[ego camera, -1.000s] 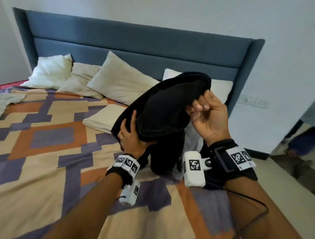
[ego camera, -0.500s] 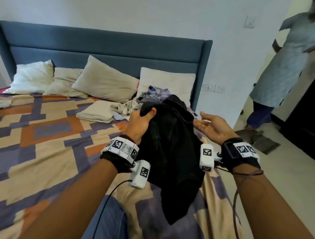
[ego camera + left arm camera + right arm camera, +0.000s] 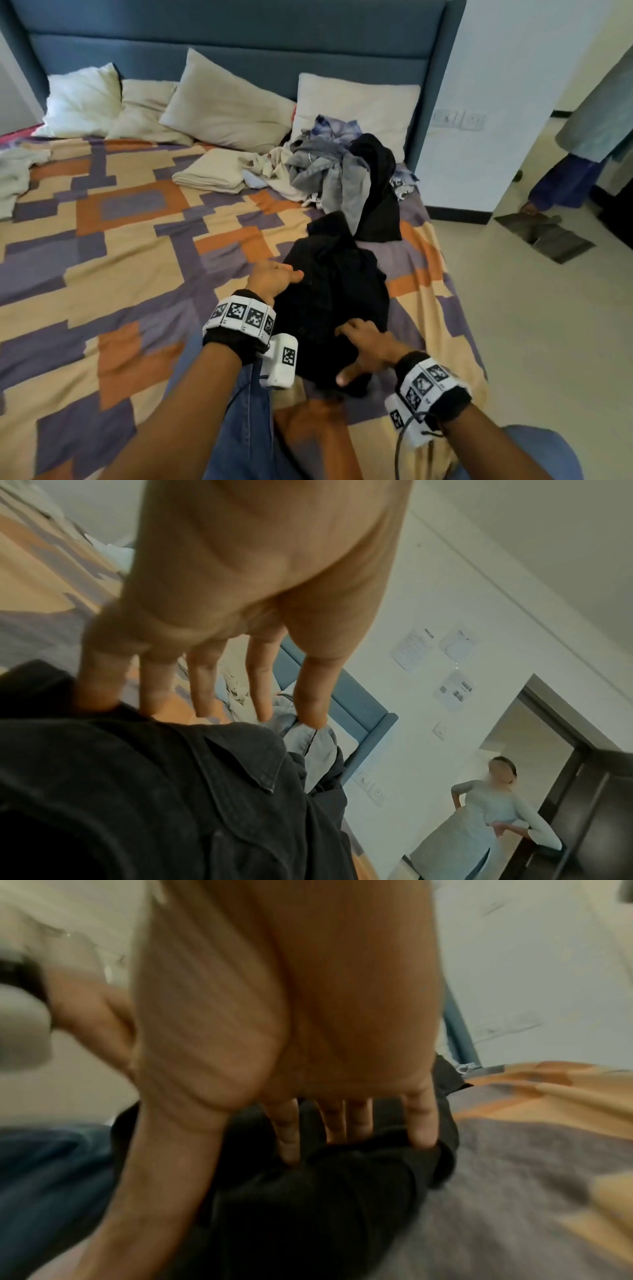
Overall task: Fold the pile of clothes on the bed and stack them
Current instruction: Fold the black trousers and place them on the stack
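Observation:
A black collared garment (image 3: 335, 294) lies crumpled on the patterned bedspread (image 3: 137, 260) in front of me. My left hand (image 3: 287, 275) touches its left edge with straight fingers, and the left wrist view shows those fingertips (image 3: 205, 707) at the edge of the dark fabric (image 3: 171, 791). My right hand (image 3: 349, 346) lies spread on the garment's near end. In the right wrist view its fingers (image 3: 352, 1137) press into a black fold (image 3: 325, 1191), tips partly hidden. The unfolded pile (image 3: 329, 164) sits beyond, by the pillows. A folded beige piece (image 3: 212, 171) lies left of the pile.
Several pillows (image 3: 226, 102) lean on the blue headboard (image 3: 239, 41). The bed's right edge (image 3: 455, 308) drops to a pale floor with a grey mat (image 3: 548, 236). A person (image 3: 589, 137) stands in the doorway at right. My knee in blue jeans (image 3: 250, 428) rests on the bed.
The black garment, held up in the air before, now lies on the bed. Both hands have come down with it and rest on it, fingers straight.

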A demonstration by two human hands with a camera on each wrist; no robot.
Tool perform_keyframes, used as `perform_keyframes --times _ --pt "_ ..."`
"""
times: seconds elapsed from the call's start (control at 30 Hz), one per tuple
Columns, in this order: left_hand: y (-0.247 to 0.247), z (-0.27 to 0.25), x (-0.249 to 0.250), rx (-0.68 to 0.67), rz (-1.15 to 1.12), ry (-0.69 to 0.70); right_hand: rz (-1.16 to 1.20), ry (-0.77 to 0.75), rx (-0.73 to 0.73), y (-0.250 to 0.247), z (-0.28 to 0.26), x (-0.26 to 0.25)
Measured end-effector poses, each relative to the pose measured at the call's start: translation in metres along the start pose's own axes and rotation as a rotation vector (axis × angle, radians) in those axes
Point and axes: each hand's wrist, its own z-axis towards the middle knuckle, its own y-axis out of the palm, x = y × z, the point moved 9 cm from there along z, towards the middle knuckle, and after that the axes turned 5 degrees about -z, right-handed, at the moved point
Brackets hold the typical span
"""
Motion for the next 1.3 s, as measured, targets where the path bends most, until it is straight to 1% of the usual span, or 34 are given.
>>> perform_keyframes --times 0.03,0.07,0.1,0.17,0.2,0.27,0.3,0.33,0.4,0.43,0.47,0.5,0.53,0.57,0.6,0.63,0.67,0.7,0.73,0.77,0.83,0.87,0.9,0.97,1.03,1.07,1.1,1.13,1.2,1.23,1.27,1.3 --pt "0.001 -0.002 -0.006 0.008 0.043 0.007 -0.183 0.024 -0.02 0.014 0.0 0.0" --pt "0.004 -0.003 -0.014 0.004 0.123 0.005 -0.292 0.032 -0.025 0.026 0.0 0.0" --pt "0.01 -0.003 -0.024 -0.021 0.212 -0.009 -0.342 0.028 -0.01 0.034 0.002 0.004" --pt "0.029 -0.012 -0.04 -0.12 0.455 -0.044 -0.302 0.0 0.034 0.039 0.006 0.015" --pt "0.04 -0.015 -0.048 -0.168 0.586 -0.062 -0.257 -0.036 0.075 0.031 0.005 0.019" --pt "0.06 -0.021 -0.062 -0.26 0.749 -0.095 -0.135 -0.144 0.279 0.001 -0.006 0.023" --pt "0.069 -0.022 -0.065 -0.299 0.764 -0.102 -0.016 -0.194 0.405 -0.019 -0.015 0.025" --pt "0.077 -0.02 -0.064 -0.335 0.751 -0.101 0.155 -0.231 0.521 -0.04 -0.028 0.03" --pt "0.087 -0.02 -0.053 -0.378 0.698 -0.071 0.485 -0.278 0.699 -0.077 -0.05 0.052" --pt "0.089 -0.021 -0.041 -0.382 0.711 -0.026 0.614 -0.261 0.764 -0.092 -0.056 0.068" --pt "0.09 -0.027 -0.022 -0.384 0.758 0.061 0.733 -0.218 0.837 -0.108 -0.065 0.083" --pt "0.093 -0.035 0.003 -0.389 0.803 0.191 0.851 -0.192 0.914 -0.122 -0.076 0.096" --pt "0.099 -0.044 0.03 -0.417 0.825 0.363 0.958 -0.205 0.99 -0.136 -0.089 0.101" --pt "0.108 -0.058 0.058 -0.494 0.821 0.545 1.018 -0.247 1.057 -0.153 -0.102 0.102" --pt "0.118 -0.074 0.078 -0.61 0.824 0.688 1.042 -0.274 1.102 -0.167 -0.113 0.097" --pt "0.129 -0.087 0.089 -0.722 0.863 0.788 1.062 -0.301 1.145 -0.18 -0.123 0.092" --pt "0.138 -0.096 0.094 -0.806 0.933 0.851 1.074 -0.31 1.199 -0.192 -0.134 0.088" --pt "0.142 -0.102 0.097 -0.829 0.985 0.892 1.085 -0.322 1.254 -0.201 -0.14 0.085" --pt "0.144 -0.104 0.103 -0.802 0.965 0.948 1.101 -0.317 1.316 -0.21 -0.148 0.086" --pt "0.142 -0.105 0.109 -0.75 0.881 1.015 1.148 -0.292 1.366 -0.214 -0.151 0.09" --pt "0.124 -0.111 0.127 -0.597 0.602 1.18 1.266 -0.189 1.448 -0.217 -0.152 0.11" --pt "0.11 -0.11 0.131 -0.504 0.473 1.206 1.301 -0.126 1.479 -0.216 -0.152 0.121" --pt "0.093 -0.108 0.135 -0.418 0.336 1.177 1.314 -0.066 1.506 -0.216 -0.154 0.133" --pt "0.051 -0.097 0.144 -0.224 0.031 1.031 1.298 0.006 1.513 -0.217 -0.157 0.152" --pt "0.002 -0.087 0.156 -0.01 -0.259 0.909 1.213 0.01 1.46 -0.219 -0.158 0.156" --pt "-0.02 -0.083 0.162 0.074 -0.361 0.876 1.127 -0.005 1.415 -0.221 -0.157 0.15" --pt "-0.038 -0.08 0.17 0.162 -0.386 0.877 1.032 -0.036 1.365 -0.224 -0.154 0.14" --pt "-0.052 -0.082 0.178 0.238 -0.352 0.901 0.95 -0.075 1.319 -0.226 -0.151 0.127" --pt "-0.07 -0.083 0.19 0.336 -0.214 0.952 0.903 -0.157 1.26 -0.228 -0.148 0.104" --pt "-0.077 -0.081 0.191 0.36 -0.173 0.953 0.923 -0.202 1.246 -0.23 -0.149 0.095" --pt "-0.082 -0.077 0.191 0.349 -0.169 0.95 0.953 -0.237 1.241 -0.231 -0.15 0.091" --pt "-0.084 -0.074 0.19 0.311 -0.168 0.942 0.98 -0.26 1.238 -0.233 -0.151 0.088"
